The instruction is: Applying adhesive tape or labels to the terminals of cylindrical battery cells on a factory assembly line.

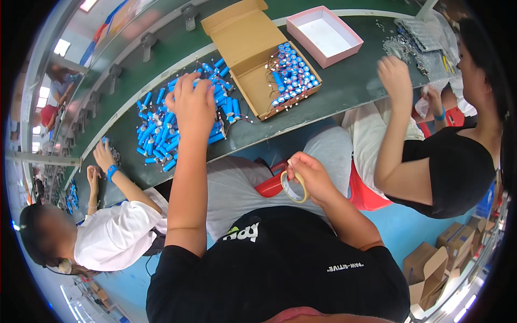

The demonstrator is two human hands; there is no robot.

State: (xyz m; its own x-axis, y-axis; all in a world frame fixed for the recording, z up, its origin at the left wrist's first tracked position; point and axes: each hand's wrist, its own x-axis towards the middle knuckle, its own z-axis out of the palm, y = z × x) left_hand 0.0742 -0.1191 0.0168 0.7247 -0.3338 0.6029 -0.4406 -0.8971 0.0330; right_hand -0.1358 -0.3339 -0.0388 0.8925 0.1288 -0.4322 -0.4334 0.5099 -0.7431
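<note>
"What are we taking in first?"

"We are looking over a long dark-green worktable [347,81]; on it an open cardboard carton [250,81] is sitting, lid folded back; to its left a loose heap of blue cylindrical battery cells [159,137] is sprawling; to its right a pink box [346,53] is showing its white inside."

"And within the carton?"

"A block of packed cells [293,78] is filling the right part, mostly standing on end; the left part is showing bare cardboard."

"How are our hands standing?"

"Our left hand [194,102] is hanging over the heap, fingers bent and parted; its own back is hiding the tips, so we are unable to tell whether it is gripping a cell; our right hand [312,175] is pinching a roll of pale-yellow tape [285,188] by its upper edge, above our lap."

"Which step are we judging this to be?"

"We are probably picking from the heap; the next move is calling for a sure fingertip grip on the cells, without snagging neighbouring leads."
</note>
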